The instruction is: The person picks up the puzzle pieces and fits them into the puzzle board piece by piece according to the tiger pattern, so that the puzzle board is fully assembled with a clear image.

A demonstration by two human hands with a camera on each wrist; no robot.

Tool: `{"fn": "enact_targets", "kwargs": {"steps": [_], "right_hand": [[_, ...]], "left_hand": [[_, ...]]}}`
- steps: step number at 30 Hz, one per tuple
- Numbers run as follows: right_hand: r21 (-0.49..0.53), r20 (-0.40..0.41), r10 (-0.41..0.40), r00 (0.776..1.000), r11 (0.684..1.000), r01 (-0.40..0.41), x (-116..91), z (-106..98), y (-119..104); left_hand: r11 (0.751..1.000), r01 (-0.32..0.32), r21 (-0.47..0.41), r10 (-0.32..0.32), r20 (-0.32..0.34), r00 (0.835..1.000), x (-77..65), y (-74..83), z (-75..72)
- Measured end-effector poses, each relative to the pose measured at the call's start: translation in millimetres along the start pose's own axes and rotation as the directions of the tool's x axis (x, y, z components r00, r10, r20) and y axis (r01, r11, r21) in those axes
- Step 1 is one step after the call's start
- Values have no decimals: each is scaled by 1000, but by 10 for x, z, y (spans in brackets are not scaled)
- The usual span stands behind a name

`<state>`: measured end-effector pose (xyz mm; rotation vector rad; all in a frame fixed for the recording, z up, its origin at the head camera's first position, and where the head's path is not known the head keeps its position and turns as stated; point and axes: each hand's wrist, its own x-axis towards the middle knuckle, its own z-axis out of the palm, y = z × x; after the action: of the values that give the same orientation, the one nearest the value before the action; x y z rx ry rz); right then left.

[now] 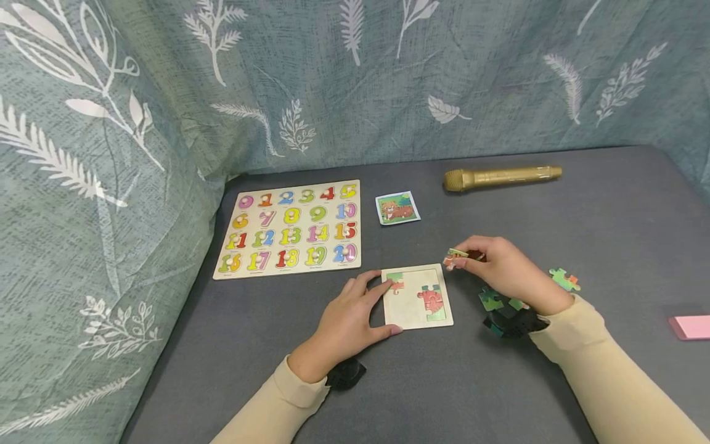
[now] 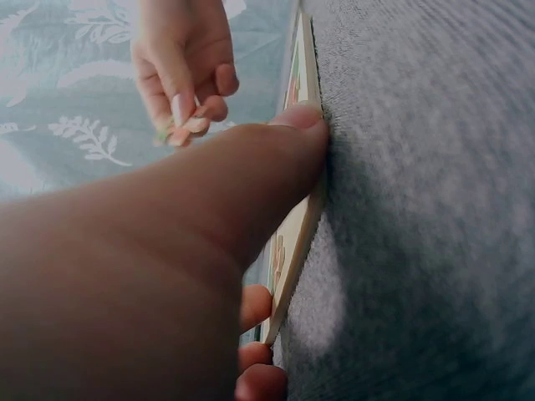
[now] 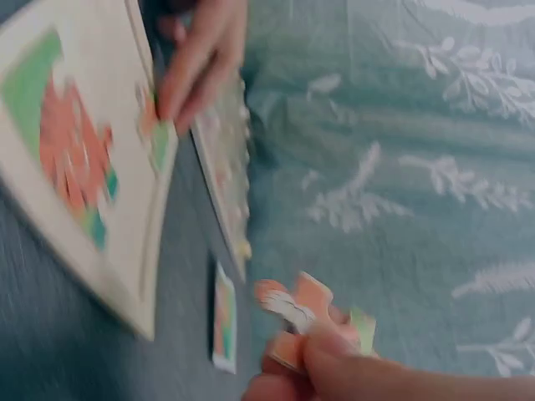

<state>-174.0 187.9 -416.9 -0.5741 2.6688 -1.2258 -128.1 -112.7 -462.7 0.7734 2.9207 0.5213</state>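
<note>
Pinching a jigsaw piece (image 1: 450, 260) between thumb and fingers, the right hand (image 1: 501, 266) hangs just beside the far right corner of the puzzle board (image 1: 407, 311). Fingers spread, the left hand (image 1: 346, 314) rests on its left side, touching a corner piece (image 1: 397, 285). Loose pieces (image 1: 490, 300) lie on the grey surface (image 1: 444, 382).

Orange and green amid muted teal

The cream puzzle tray (image 1: 407, 313) carries red and green fitted pieces (image 1: 431, 301); the held piece (image 3: 314, 295) shows orange, white and green. White leaf prints pattern the teal curtain (image 1: 383, 105); the desk (image 1: 455, 382) is dark grey, the microphone (image 1: 501, 177) gold.
</note>
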Motion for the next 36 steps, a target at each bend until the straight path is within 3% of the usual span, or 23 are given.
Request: {"fn": "enact_targets", "kwargs": {"steps": [5, 8, 17, 24, 27, 30, 33, 36], "right_hand": [[134, -23, 28, 999, 991, -25, 38, 190, -45], [159, -23, 1, 1000, 987, 2, 53, 283, -52], [51, 52, -99, 994, 994, 96, 100, 555, -201], [102, 65, -111, 992, 989, 104, 178, 697, -275], [26, 43, -183, 982, 983, 182, 210, 767, -296], [-161, 4, -295, 956, 943, 291, 188, 823, -342], [-380, 12, -384, 923, 852, 360, 99, 840, -417], [-527, 99, -383, 918, 762, 375, 8, 847, -495]], "left_hand": [[1000, 3, 2, -3, 6, 1000, -1, -3, -5], [1000, 3, 4, -3, 8, 1000, -3, -3, -8], [1000, -9, 6, 9, -2, 1000, -4, -15, -13], [1000, 2, 0, -2, 6, 1000, 2, -22, -3], [1000, 6, 1, -6, 7, 1000, 3, -25, -5], [1000, 3, -9, -3, 6, 1000, 0, -26, -7], [1000, 2, -14, -2, 7, 1000, -4, -25, -7], [1000, 5, -3, -5, 4, 1000, -7, -26, -5]]}}
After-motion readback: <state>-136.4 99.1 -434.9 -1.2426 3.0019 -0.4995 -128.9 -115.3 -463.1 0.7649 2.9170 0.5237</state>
